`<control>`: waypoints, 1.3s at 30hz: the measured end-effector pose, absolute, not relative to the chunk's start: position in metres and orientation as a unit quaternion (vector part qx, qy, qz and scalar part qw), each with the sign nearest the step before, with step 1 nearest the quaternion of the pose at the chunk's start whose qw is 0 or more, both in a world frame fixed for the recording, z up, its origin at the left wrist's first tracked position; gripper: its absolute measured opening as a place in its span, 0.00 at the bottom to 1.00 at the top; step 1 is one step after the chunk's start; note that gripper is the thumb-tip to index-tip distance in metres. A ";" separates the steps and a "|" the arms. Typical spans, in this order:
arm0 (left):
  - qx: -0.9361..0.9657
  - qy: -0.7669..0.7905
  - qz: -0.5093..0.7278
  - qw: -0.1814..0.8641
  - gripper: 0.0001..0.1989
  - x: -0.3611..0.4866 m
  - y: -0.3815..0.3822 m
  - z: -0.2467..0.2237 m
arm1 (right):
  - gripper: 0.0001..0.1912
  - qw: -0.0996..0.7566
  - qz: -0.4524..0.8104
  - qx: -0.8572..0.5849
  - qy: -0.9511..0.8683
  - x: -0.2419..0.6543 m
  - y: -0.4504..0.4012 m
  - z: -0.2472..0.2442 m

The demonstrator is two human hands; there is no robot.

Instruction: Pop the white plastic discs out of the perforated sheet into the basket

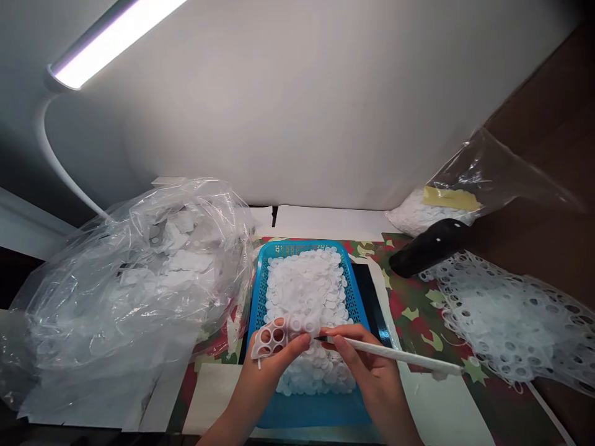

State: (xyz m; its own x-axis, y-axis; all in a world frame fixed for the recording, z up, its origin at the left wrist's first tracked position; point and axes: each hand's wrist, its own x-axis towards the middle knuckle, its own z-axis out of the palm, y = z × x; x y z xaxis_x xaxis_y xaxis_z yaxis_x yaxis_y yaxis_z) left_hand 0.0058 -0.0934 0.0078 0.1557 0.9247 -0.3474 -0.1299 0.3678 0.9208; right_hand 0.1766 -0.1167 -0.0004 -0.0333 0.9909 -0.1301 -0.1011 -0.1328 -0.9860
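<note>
Bare on both sides! My slim-fingered, bare left hand (277, 359) tapered into a narrow wrist (253, 379) and a smooth, uncovered forearm (235, 412), and my right hand (372, 367) matched it, slim-fingered and bare past the wrist!

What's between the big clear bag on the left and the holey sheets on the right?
In the head view, mainly the blue basket heaped with white discs, plus some patterned cloth.

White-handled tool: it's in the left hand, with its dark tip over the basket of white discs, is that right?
Not quite: the head view shows the white-handled tool in the right hand. Its dark tip is indeed over the basket of white discs.
</note>
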 end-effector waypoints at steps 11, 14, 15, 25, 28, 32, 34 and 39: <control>0.399 0.524 0.402 0.636 0.06 0.007 -0.096 0.012 | 0.08 0.483 0.473 -0.544 -0.497 0.169 -0.119 0.002; 0.401 0.523 0.406 0.633 0.06 0.008 -0.094 0.016 | 0.08 0.498 0.499 -0.522 -0.480 0.168 -0.120 0.000; 0.398 0.525 0.407 0.632 0.06 0.008 -0.093 0.016 | 0.08 0.496 0.516 -0.514 -0.473 0.167 -0.120 0.000; 0.385 0.527 0.423 0.629 0.07 0.008 -0.095 0.011 | 0.10 0.519 0.586 -0.475 -0.403 0.167 -0.117 -0.004; 0.376 0.522 0.425 0.637 0.07 0.008 -0.095 0.010 | 0.10 0.517 0.579 -0.478 -0.411 0.167 -0.117 -0.004; 0.377 0.517 0.428 0.638 0.06 0.008 -0.095 0.010 | 0.10 0.524 0.577 -0.475 -0.409 0.167 -0.117 -0.001; 0.383 0.517 0.425 0.637 0.07 0.008 -0.095 0.011 | 0.10 0.524 0.574 -0.479 -0.408 0.167 -0.116 0.001; 0.382 0.524 0.419 0.636 0.08 0.008 -0.096 0.013 | 0.09 0.511 0.558 -0.498 -0.423 0.167 -0.116 0.004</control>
